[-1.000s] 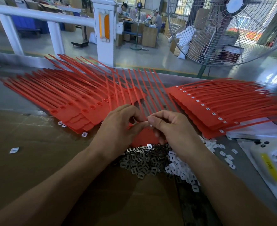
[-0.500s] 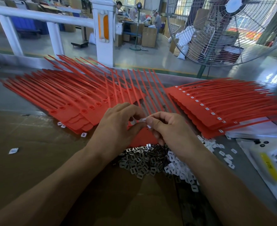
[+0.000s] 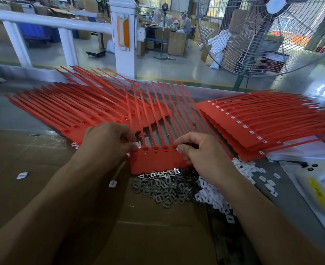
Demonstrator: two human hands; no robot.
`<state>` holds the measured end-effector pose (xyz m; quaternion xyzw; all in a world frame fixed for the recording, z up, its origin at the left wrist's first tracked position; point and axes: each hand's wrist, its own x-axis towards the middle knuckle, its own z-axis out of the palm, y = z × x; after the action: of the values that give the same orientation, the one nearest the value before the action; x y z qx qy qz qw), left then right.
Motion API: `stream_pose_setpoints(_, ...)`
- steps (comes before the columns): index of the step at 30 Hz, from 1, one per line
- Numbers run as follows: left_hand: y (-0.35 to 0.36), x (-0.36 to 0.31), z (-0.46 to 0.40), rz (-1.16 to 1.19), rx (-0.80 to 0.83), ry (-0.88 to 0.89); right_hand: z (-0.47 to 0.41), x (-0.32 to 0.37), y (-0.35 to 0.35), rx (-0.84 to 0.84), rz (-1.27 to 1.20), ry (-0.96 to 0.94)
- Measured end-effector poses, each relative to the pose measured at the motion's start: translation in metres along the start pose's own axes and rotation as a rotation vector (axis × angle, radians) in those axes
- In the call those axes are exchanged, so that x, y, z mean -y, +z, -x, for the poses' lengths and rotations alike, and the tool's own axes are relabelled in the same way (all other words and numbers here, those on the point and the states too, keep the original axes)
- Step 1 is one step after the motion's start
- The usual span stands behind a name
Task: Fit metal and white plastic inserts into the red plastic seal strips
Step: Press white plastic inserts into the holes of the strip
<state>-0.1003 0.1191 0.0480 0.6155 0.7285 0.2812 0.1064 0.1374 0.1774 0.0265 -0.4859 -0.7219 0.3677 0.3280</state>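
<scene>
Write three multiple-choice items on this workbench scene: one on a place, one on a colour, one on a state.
1. Where does the heap of grey metal inserts lie?
A. just nearer than the red plastic seal strips between the hands
B. on the far rail
C. under the fan

2. What colour are the small plastic inserts piled right of the metal ones?
A. blue
B. white
C. yellow

3. What is the left hand doing?
A. lying flat and open
B. hanging off the bench
C. pinching a small white piece at the strips' left edge

Answers: 1 A, the heap touches the strips' near edge; 2 B, the pile is plainly white; 3 C, its fingertips close on the piece.
</scene>
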Motion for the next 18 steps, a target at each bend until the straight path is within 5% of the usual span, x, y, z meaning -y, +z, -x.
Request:
stream_pose_setpoints(14,-0.0052,0.0002,-0.0001,-0.004,0.078,-0.025,0.0000,0.0015,-0.0027,0.065,0.100,0.015)
stream_pose_setpoints(18,-0.0011,0.0022,-0.0011,-0.001,-0.030,-0.035,-0.0001,0.0021,-0.0034,0.073,0.111,0.021)
